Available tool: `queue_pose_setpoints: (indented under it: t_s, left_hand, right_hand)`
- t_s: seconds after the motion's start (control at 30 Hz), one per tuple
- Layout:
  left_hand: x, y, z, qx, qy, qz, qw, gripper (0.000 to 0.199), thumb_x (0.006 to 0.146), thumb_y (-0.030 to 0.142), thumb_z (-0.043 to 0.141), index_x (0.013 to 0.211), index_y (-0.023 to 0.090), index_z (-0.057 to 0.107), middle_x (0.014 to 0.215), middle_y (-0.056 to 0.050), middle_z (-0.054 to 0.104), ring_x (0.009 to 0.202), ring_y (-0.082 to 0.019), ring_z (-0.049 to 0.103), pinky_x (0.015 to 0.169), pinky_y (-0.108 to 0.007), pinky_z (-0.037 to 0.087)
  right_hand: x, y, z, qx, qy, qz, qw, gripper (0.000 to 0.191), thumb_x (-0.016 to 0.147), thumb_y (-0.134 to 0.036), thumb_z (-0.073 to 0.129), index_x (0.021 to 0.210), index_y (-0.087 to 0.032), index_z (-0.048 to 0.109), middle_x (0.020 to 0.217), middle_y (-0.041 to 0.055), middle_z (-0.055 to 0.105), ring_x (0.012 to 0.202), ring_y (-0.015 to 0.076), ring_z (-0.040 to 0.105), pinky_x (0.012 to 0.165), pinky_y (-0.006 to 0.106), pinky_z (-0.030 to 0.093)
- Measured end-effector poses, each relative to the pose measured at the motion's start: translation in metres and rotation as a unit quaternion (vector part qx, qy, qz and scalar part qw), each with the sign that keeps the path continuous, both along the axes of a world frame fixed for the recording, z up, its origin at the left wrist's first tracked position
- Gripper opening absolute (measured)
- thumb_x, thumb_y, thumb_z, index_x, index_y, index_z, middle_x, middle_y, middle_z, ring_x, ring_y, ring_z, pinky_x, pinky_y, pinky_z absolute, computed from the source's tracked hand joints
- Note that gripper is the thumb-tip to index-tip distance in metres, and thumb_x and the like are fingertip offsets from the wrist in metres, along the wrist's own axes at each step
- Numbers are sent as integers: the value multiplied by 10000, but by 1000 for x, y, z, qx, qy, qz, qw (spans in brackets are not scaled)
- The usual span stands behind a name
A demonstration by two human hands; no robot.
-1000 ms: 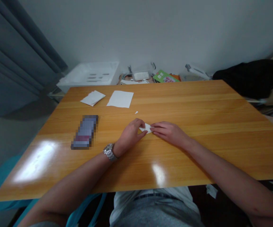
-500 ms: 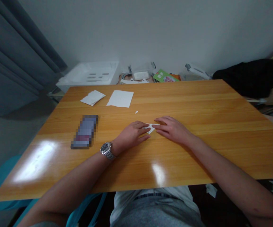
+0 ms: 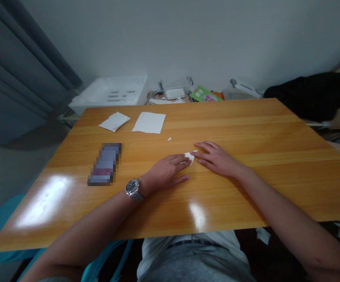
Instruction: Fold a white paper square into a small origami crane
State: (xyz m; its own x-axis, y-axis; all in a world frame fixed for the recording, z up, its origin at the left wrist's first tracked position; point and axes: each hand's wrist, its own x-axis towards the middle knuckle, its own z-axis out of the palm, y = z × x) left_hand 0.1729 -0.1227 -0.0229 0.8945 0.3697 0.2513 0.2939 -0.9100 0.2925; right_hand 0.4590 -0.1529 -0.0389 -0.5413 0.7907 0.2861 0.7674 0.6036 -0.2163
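A small folded piece of white paper (image 3: 190,157) lies on the wooden table (image 3: 246,133) between my hands. My left hand (image 3: 170,171) lies nearly flat with its fingers apart, the fingertips pressing on the paper's left part and covering it. A metal watch (image 3: 133,188) is on that wrist. From the other side, my right hand (image 3: 217,159) touches the paper's right corner with a fingertip; its fingers are spread and the palm rests low over the tabletop. How the paper's folds run under the fingers cannot be made out.
A tiny paper scrap (image 3: 169,139) lies beyond my hands. Farther back are a square white sheet (image 3: 149,123) and a folded paper stack (image 3: 115,122). A blurred-out phone (image 3: 105,164) lies to the left. Behind the table stand a white tray (image 3: 99,92) and a green booklet (image 3: 203,94).
The folded paper has turned, its right corner now pointing up and away. My left hand's thumb has spread lower, and my right hand has shifted slightly outward.
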Motion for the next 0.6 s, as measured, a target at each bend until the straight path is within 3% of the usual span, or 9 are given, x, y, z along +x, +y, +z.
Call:
queue_pose_setpoints:
  t_s: [0.27, 0.6]
  left_hand:
    - [8, -12, 1, 33, 64, 40, 997, 472, 1025, 437, 561, 1415, 171, 562, 1386, -135, 618, 1298, -296, 570, 1086, -435, 506]
    - [11, -14, 5, 44, 77, 42, 995, 513, 1044, 442, 521, 1474, 163, 506, 1403, -133, 595, 1262, -300, 557, 1055, -438, 516]
  right_hand:
    - [10, 2, 4, 2, 2, -25, 1000, 383, 1062, -376, 497, 1402, -289, 651, 1538, 114, 544, 1404, 306, 488, 1154, 566, 425]
    - [8, 3, 1, -7, -7, -33, 999, 409, 1052, -395, 519, 1421, -261, 635, 1506, 148, 575, 1378, 314, 534, 1136, 555, 443]
